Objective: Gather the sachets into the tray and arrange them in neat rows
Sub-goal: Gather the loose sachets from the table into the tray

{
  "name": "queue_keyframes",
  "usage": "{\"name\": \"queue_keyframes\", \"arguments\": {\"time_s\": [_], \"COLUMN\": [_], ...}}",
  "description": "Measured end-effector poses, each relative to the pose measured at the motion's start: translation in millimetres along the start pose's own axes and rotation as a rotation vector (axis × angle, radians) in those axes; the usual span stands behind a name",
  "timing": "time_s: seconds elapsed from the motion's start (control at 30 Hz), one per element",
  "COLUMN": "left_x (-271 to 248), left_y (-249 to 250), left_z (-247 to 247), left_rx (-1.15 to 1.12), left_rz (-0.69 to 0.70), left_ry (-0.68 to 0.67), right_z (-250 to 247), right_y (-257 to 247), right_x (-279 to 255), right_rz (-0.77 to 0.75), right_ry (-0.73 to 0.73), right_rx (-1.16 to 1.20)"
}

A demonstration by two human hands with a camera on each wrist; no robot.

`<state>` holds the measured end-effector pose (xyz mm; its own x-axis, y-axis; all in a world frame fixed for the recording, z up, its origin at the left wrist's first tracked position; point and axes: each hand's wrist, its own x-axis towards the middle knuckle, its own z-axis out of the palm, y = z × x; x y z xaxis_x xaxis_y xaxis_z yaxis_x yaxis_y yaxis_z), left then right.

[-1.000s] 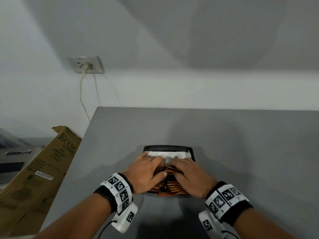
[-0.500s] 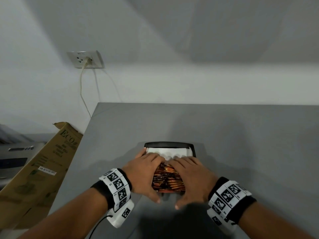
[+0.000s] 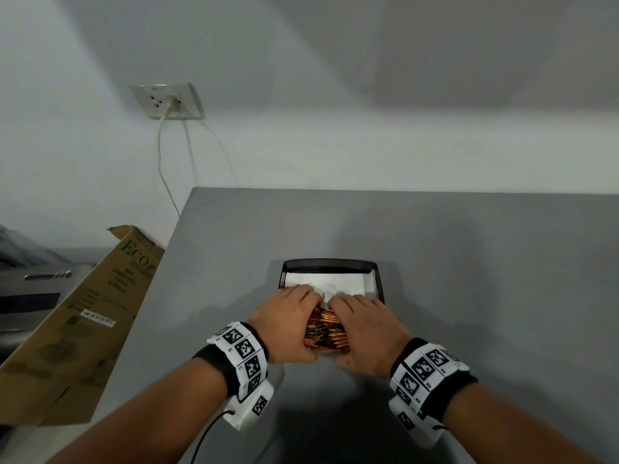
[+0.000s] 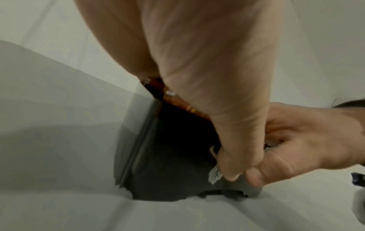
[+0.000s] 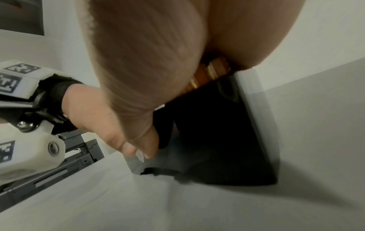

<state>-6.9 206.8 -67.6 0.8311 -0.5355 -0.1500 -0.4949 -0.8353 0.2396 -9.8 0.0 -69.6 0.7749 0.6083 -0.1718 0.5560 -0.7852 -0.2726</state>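
Note:
A black tray (image 3: 330, 264) with a white paper liner sits on the grey table. A pile of orange-brown sachets (image 3: 324, 331) fills its near half. My left hand (image 3: 284, 323) and right hand (image 3: 366, 329) squeeze this pile from both sides, fingers curled over its far end and thumbs tucked at its near end. In the left wrist view my left hand (image 4: 217, 78) covers the sachets (image 4: 177, 102) above the tray wall (image 4: 148, 156). The right wrist view has my right hand (image 5: 148, 70) over sachets (image 5: 209, 73) and the tray (image 5: 247, 125). Most of the pile is hidden.
The grey table (image 3: 485, 262) stretches right and back to a white wall. A cardboard box (image 3: 83, 329) leans off the table's left edge beside a grey machine (image 3: 26, 296). A wall socket (image 3: 167, 100) with a plugged cable is at the upper left.
Both hands have closed in on the sachet pile; the thumbs, spread out toward me half a second ago, are now drawn in against its near end.

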Motion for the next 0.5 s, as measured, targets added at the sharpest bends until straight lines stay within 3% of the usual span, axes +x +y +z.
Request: {"name": "queue_keyframes", "arguments": {"time_s": [0.27, 0.5], "left_x": [14, 19], "left_y": [3, 5], "left_z": [-11, -20], "left_rx": [0.099, 0.115], "left_rz": [-0.063, -0.071], "left_ry": [-0.136, -0.194], "right_z": [-13, -12], "right_y": [5, 9], "right_x": [15, 22], "right_rz": [0.108, 0.097], "right_ry": [-0.148, -0.156], "right_rx": [0.108, 0.030]}}
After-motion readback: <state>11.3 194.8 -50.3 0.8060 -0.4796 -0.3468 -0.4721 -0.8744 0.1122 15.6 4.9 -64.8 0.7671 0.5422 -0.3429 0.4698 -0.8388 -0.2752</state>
